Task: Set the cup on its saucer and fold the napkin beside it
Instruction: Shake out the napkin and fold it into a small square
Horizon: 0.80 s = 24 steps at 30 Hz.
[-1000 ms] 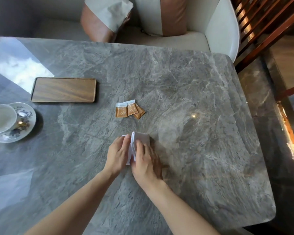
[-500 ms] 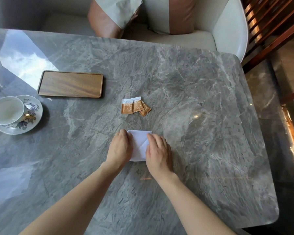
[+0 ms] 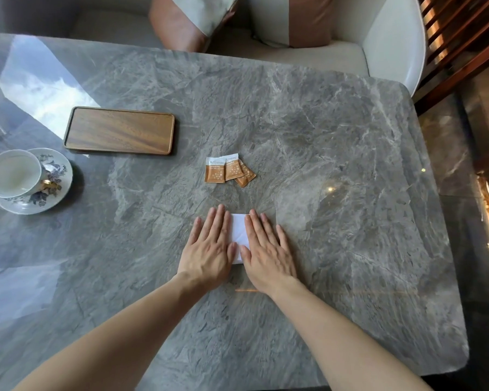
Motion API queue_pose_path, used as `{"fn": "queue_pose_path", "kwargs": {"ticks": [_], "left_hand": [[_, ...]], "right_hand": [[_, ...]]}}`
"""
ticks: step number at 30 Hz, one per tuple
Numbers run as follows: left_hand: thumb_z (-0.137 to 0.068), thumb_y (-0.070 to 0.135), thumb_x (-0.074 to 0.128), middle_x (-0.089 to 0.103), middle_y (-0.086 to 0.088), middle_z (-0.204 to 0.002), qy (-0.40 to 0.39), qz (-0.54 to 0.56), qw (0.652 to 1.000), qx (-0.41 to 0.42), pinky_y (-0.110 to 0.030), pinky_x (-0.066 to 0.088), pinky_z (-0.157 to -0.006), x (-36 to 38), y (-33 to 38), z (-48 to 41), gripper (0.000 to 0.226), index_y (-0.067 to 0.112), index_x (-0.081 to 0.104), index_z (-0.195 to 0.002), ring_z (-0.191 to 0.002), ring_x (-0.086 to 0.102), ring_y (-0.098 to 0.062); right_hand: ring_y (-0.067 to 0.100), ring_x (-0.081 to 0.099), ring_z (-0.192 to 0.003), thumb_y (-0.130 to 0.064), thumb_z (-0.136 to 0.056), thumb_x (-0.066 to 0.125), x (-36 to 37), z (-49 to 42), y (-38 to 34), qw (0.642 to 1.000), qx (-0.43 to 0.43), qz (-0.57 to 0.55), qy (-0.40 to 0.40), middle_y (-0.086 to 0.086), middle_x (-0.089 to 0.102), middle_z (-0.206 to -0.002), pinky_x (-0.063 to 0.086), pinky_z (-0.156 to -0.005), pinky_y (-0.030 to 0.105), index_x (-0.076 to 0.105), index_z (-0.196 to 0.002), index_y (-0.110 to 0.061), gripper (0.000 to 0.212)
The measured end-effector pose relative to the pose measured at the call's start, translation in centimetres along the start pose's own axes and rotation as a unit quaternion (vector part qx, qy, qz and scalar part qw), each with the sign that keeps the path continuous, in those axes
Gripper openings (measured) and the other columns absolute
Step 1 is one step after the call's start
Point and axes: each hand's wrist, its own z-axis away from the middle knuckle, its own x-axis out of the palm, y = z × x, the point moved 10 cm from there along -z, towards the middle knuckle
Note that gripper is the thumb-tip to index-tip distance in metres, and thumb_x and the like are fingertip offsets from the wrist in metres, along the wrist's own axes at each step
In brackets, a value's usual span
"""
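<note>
A white cup (image 3: 12, 174) stands on its flowered saucer (image 3: 55, 190) at the table's left edge. The white napkin (image 3: 240, 234) lies folded and flat on the grey marble table (image 3: 336, 170) near the middle. My left hand (image 3: 209, 249) rests palm down over the napkin's left part, fingers spread. My right hand (image 3: 267, 251) lies flat over its right part. Only a narrow strip of napkin shows between the two hands. Neither hand grips anything.
Three brown sugar packets (image 3: 227, 172) lie just beyond the napkin. A wooden tray (image 3: 119, 131) sits at the back left, next to the saucer. A white chair with cushions (image 3: 308, 21) stands behind the table's far edge.
The napkin's raised flap has been laid down flat. Both hands went from pinching the fold to pressing palms down on it, fingers stretched out.
</note>
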Motion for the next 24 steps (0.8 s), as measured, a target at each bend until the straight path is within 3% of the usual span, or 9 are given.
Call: {"fn": "queue_pose_path", "kwargs": {"ticks": [5, 7, 9, 12, 15, 17, 20, 22, 24], "left_hand": [[-0.104, 0.052, 0.007, -0.018, -0.006, -0.168, -0.027, -0.006, 1.0, -0.007, -0.048, -0.017, -0.123, -0.4, 0.1, -0.2, 0.071, 0.011, -0.012, -0.159, -0.152, -0.026, -0.021], [-0.103, 0.052, 0.02, 0.003, -0.01, -0.17, -0.018, -0.006, 1.0, -0.008, -0.05, -0.007, -0.125, -1.5, 0.1, -0.3, 0.075, 0.008, 0.003, -0.161, -0.157, -0.007, -0.027], [-0.094, 0.055, 0.037, 0.04, -0.01, -0.153, 0.006, 0.006, 1.0, -0.024, -0.049, 0.014, -0.122, -2.8, -0.3, -0.3, 0.075, 0.009, 0.03, -0.154, -0.147, 0.029, -0.032], [-0.085, 0.06, 0.047, 0.053, -0.003, -0.115, 0.033, 0.002, 0.998, -0.057, -0.044, 0.034, -0.101, -3.8, -1.3, -0.1, 0.06, 0.019, 0.049, -0.128, -0.112, 0.051, -0.029], [-0.095, 0.062, 0.042, 0.055, 0.0, -0.106, 0.024, 0.05, 0.992, -0.115, -0.043, 0.034, -0.09, -3.4, -3.4, 0.5, 0.044, 0.024, 0.055, -0.113, -0.104, 0.051, -0.027], [-0.1, 0.063, 0.034, 0.055, 0.0, -0.095, 0.026, 0.136, 0.979, -0.152, -0.042, 0.036, -0.085, -3.4, -4.9, 1.1, 0.047, 0.022, 0.055, -0.091, -0.098, 0.053, -0.026], [-0.098, 0.065, 0.028, 0.051, -0.003, -0.077, 0.073, 0.321, 0.928, -0.176, -0.042, 0.043, -0.073, -4.1, -6.0, 2.5, 0.062, 0.013, 0.048, -0.071, -0.077, 0.052, -0.024], [-0.098, 0.069, 0.025, 0.054, -0.002, -0.073, 0.1, 0.37, 0.903, -0.192, -0.036, 0.04, -0.062, -4.7, -6.5, 4.2, 0.064, 0.014, 0.048, -0.074, -0.068, 0.052, -0.013], [-0.098, 0.068, 0.024, 0.055, 0.004, -0.07, 0.116, 0.387, 0.887, -0.225, -0.032, 0.035, -0.057, -4.8, -7.1, 6.0, 0.055, 0.023, 0.046, -0.076, -0.065, 0.053, -0.008]], "right_hand": [[0.015, -0.003, -0.154, -0.052, -0.099, 0.029, -0.9, 0.0, 0.1, 0.999, 0.03, 0.012, -0.013, -0.005, -0.004, -0.167, 0.013, -0.123, 0.047, 0.003, -0.159, -0.021, 0.072], [0.026, 0.025, -0.148, -0.053, -0.092, 0.047, -2.0, 0.7, 0.8, 0.994, 0.112, -0.008, 0.014, 0.006, 0.027, -0.161, 0.032, -0.112, 0.047, 0.034, -0.149, -0.013, 0.07], [0.033, 0.051, -0.119, -0.051, -0.086, 0.06, -2.7, 1.5, 0.9, 0.985, 0.166, -0.016, 0.048, 0.01, 0.053, -0.129, 0.043, -0.087, 0.047, 0.058, -0.113, -0.013, 0.047], [0.033, 0.05, -0.103, -0.04, -0.088, 0.061, -2.3, 2.0, 0.1, 0.981, 0.178, -0.063, 0.04, 0.01, 0.053, -0.11, 0.04, -0.079, 0.044, 0.056, -0.093, -0.014, 0.027], [0.033, 0.049, -0.106, -0.032, -0.093, 0.057, -2.0, 1.6, -1.1, 0.983, 0.142, -0.114, 0.026, 0.01, 0.056, -0.11, 0.038, -0.082, 0.043, 0.052, -0.094, -0.015, 0.018], [0.031, 0.052, -0.097, -0.029, -0.096, 0.055, -2.5, 1.4, -2.2, 0.982, 0.086, -0.165, 0.025, 0.007, 0.059, -0.1, 0.04, -0.077, 0.042, 0.046, -0.093, -0.017, 0.015], [0.026, 0.051, -0.075, -0.03, -0.098, 0.051, -2.9, 1.6, -2.8, 0.946, 0.065, -0.317, 0.007, -0.003, 0.055, -0.083, 0.038, -0.059, 0.038, 0.035, -0.091, -0.029, 0.018], [0.018, 0.053, -0.075, -0.031, -0.097, 0.054, -3.7, 1.6, -3.1, 0.918, 0.086, -0.387, 0.021, -0.009, 0.057, -0.087, 0.04, -0.06, 0.03, 0.037, -0.095, -0.036, 0.018], [0.009, 0.057, -0.078, -0.032, -0.095, 0.059, -4.3, 1.5, -3.5, 0.877, 0.133, -0.459, 0.048, -0.012, 0.059, -0.093, 0.041, -0.062, 0.014, 0.041, -0.102, -0.035, 0.02]]}}
